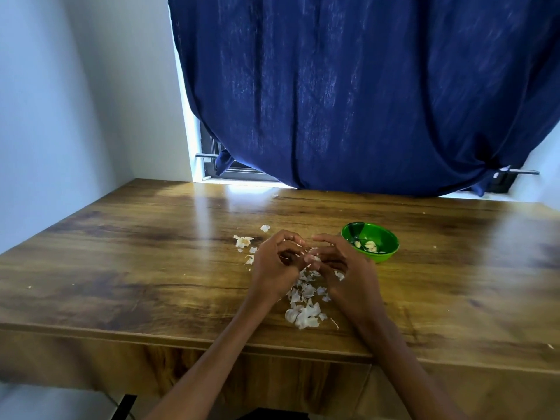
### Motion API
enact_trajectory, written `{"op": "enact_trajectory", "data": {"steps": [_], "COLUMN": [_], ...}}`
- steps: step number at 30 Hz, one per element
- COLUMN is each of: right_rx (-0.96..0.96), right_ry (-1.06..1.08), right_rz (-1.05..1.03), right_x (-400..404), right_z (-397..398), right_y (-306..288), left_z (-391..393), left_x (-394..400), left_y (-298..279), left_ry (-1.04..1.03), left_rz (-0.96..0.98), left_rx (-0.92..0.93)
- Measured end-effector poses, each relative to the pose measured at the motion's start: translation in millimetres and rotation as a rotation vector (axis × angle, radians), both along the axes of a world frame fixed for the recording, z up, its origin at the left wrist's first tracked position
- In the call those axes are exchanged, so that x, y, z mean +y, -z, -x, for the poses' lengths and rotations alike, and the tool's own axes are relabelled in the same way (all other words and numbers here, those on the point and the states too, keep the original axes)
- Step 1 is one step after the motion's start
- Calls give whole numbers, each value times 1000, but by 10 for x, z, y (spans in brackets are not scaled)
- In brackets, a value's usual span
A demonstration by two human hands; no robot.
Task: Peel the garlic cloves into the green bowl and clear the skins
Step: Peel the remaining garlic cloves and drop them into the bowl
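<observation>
My left hand [274,263] and my right hand [342,268] meet over the middle of the wooden table [136,262], fingers curled together round a small pale garlic clove [313,258] that is mostly hidden between them. Just right of my right hand stands the green bowl [370,245], with a few peeled cloves [368,246] inside. A heap of white garlic skins [304,310] lies below and between my wrists. More skin scraps [242,241] lie left of my left hand.
A dark blue curtain [348,101] hangs over the window behind the table's far edge. A white wall stands on the left. The table's near edge runs under my forearms.
</observation>
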State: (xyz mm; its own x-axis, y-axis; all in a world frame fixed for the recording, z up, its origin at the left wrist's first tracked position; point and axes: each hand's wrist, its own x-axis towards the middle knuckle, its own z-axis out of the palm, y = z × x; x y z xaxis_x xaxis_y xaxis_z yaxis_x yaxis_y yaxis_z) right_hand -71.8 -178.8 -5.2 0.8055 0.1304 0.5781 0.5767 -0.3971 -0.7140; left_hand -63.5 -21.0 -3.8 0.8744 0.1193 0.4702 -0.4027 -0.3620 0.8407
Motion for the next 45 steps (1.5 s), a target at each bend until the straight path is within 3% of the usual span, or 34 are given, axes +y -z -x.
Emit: {"op": "enact_trajectory", "data": {"steps": [11,25,36,45], "right_rx": [22,71,157,143], "right_ry": [20,-24,-105,-161], "right_rz": [9,118,116,107], "right_x": [-50,19,-21,-1], "right_z": [-26,100,91,122], "right_y": [14,16,-14,-32], "left_z": [19,41,56,16], "left_x": [-74,-117,-34,-16], "left_y": [10,20,-42,-30], "left_ry": [75,50,206,308], "left_rz": [-135,-155,-298,-107], "left_rx": [-232,-336,-284,-192]}}
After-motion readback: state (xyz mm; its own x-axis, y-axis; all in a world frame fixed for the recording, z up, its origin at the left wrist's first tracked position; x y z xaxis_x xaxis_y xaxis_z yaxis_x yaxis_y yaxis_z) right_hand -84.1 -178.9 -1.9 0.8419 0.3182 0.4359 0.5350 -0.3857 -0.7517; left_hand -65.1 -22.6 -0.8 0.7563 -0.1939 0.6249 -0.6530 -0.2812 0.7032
